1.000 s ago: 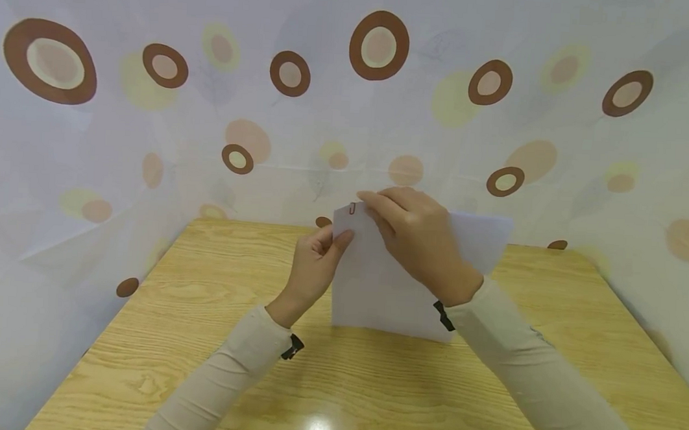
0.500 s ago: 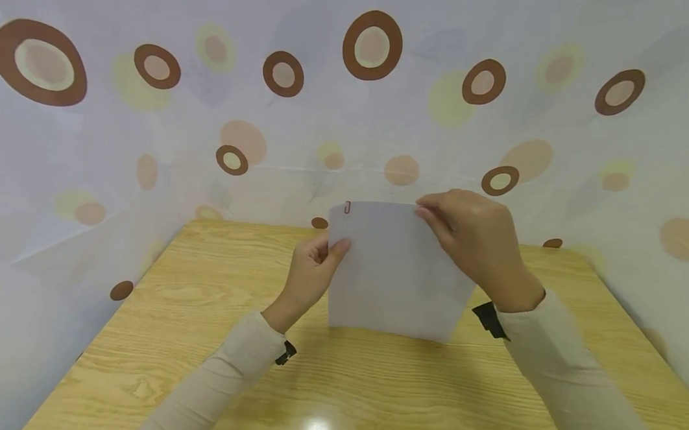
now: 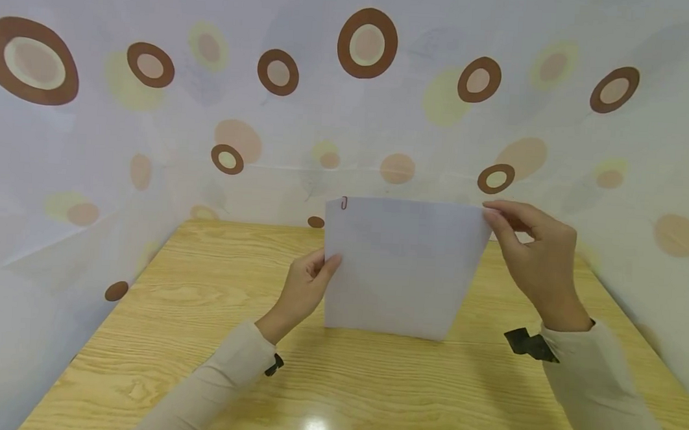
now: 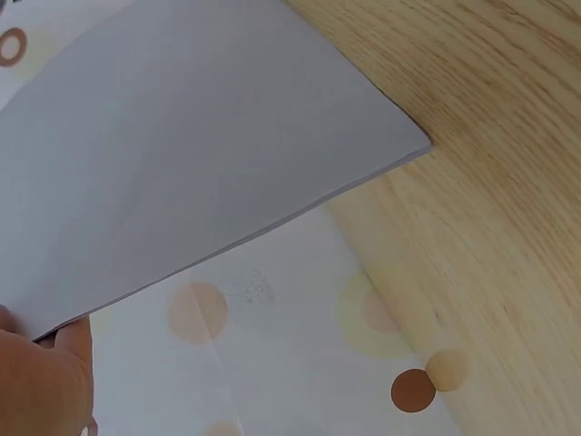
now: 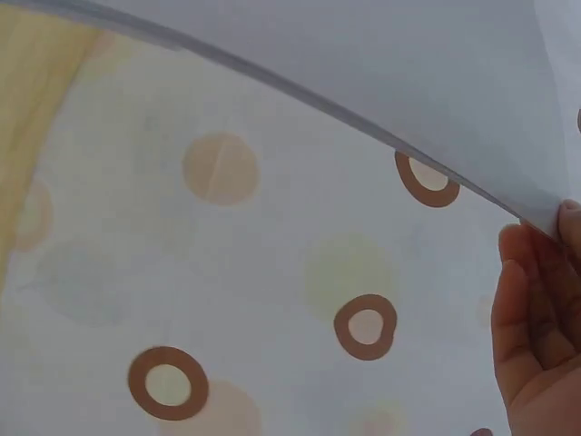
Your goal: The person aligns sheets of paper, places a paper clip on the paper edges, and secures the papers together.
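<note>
A thin stack of white paper (image 3: pixel 400 270) stands upright over the table, its lower edge close to the wood. Near its top left corner sits a red paper clip (image 3: pixel 344 203). My left hand (image 3: pixel 302 291) pinches the left edge, thumb on the near face and fingers behind. At the top right corner my right hand (image 3: pixel 538 257) pinches the paper between thumb and fingertips. In the left wrist view the paper (image 4: pixel 218 154) shows several layered edges, with the left hand (image 4: pixel 45 381) at its side. The right wrist view shows the right hand (image 5: pixel 545 309) at the corner.
A wooden table (image 3: pixel 200 298) with yellowish grain lies under the hands. Behind it and along both sides hangs a white curtain (image 3: pixel 302 135) printed with brown rings and pale dots. Each wrist carries a black strap, such as the right strap (image 3: pixel 530 345).
My right hand has slid right along the top edge, from beside the paper clip to the top right corner. My left hand has moved slightly down the left edge, still pinching the paper.
</note>
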`<state>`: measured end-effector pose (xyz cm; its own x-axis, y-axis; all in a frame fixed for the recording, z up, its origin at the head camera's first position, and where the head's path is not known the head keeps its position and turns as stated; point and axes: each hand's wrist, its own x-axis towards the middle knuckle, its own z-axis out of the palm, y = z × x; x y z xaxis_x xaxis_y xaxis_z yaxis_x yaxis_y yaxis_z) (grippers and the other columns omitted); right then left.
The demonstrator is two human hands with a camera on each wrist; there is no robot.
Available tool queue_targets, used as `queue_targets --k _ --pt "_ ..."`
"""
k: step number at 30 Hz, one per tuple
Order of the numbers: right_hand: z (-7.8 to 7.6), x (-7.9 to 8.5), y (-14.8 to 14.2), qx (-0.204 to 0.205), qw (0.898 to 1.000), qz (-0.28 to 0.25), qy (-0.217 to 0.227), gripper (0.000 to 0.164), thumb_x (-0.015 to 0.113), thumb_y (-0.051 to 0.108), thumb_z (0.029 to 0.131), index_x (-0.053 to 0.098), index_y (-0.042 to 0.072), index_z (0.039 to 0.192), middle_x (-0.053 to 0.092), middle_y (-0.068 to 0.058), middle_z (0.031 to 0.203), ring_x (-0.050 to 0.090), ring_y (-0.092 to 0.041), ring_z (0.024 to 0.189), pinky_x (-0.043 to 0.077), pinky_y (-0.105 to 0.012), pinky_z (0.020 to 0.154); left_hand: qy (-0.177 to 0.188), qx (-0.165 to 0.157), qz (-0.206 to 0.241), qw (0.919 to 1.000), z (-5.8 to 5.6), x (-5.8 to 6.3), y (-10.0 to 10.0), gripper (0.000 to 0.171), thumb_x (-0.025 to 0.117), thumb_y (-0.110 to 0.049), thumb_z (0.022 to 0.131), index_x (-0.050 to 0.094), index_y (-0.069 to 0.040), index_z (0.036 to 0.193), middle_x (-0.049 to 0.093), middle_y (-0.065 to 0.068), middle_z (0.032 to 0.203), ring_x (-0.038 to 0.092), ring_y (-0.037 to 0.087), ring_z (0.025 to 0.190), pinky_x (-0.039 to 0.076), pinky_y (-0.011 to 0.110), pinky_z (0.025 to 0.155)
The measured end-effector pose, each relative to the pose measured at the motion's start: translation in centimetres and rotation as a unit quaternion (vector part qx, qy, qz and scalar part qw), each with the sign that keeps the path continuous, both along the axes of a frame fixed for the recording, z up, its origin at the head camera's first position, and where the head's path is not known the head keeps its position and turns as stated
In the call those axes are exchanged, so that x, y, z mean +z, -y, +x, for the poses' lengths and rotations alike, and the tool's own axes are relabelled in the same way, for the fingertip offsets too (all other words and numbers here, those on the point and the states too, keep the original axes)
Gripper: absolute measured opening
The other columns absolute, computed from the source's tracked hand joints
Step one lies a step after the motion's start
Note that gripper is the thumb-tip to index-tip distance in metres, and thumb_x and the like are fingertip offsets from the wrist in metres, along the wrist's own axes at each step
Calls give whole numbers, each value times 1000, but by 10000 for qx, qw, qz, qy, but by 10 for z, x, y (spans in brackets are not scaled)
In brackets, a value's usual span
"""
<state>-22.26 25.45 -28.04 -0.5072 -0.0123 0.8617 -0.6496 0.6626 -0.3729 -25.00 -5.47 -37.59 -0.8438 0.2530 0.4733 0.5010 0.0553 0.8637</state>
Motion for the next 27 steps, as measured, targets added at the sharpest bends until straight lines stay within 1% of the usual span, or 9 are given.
queue_targets --k 3,5,6,8,13,16,20,24,27 --pt "3 -13 -4 184 9975 -470 499 26 69 -3 85 70 0 111 69 12 91 61 8 77 46 -7 71 130 -68 -156 9998 1 -5 3 30 51 -14 100 60 6 121 67 21 111 67 30 99 55 35 83" --pt "5 -22 -7 323 9948 -555 792 29 68 -2 86 67 -2 115 64 21 90 61 7 77 47 -7 74 190 -93 -298 9993 2 -10 6 31 51 -14 100 59 7 122 67 20 113 67 30 101 55 34 84" --pt "6 -27 -7 390 9937 -519 914 29 68 -2 86 67 -3 114 64 21 89 61 7 77 47 -7 74 220 -90 -378 9990 2 -12 7 31 51 -13 100 59 6 123 66 20 114 66 29 102 55 34 85" --pt "8 -38 -9 476 9925 -314 1080 24 69 -3 85 68 -3 109 67 16 87 62 7 76 47 -7 73 280 -45 -602 9978 2 -15 9 31 51 -13 100 59 5 123 67 18 115 66 27 103 54 33 85" --pt "13 -72 -13 541 9858 407 1534 5 70 3 86 72 6 90 71 -2 80 62 3 73 48 -9 68 432 14 -1266 9910 2 -23 16 29 53 -15 100 63 2 120 70 14 109 67 22 98 55 32 82" --pt "14 -95 -15 581 9762 786 1935 6 69 7 88 70 10 84 69 0 77 62 -2 71 50 -14 65 665 -94 -1651 9840 3 -30 21 27 52 -16 100 65 -1 117 71 11 107 66 21 98 54 34 83" --pt "12 -120 -17 757 9579 1139 2525 14 66 10 91 67 14 77 67 1 75 61 -9 66 54 -22 62 1049 -364 -2039 9727 3 -38 26 25 50 -17 101 67 -3 113 70 10 106 66 24 100 54 36 85" --pt "11 -134 -18 1021 9408 1315 2953 14 64 10 92 68 12 79 68 0 77 62 -13 67 54 -24 62 1144 -577 -2189 9673 1 -43 27 25 49 -15 101 66 -1 113 69 12 105 66 25 98 55 35 84" --pt "11 -138 -17 1158 9355 1385 3037 11 64 7 92 70 9 84 69 0 79 65 -15 70 54 -24 62 1104 -611 -2266 9658 -1 -44 26 24 49 -14 101 67 0 110 69 12 99 66 24 95 55 33 82"
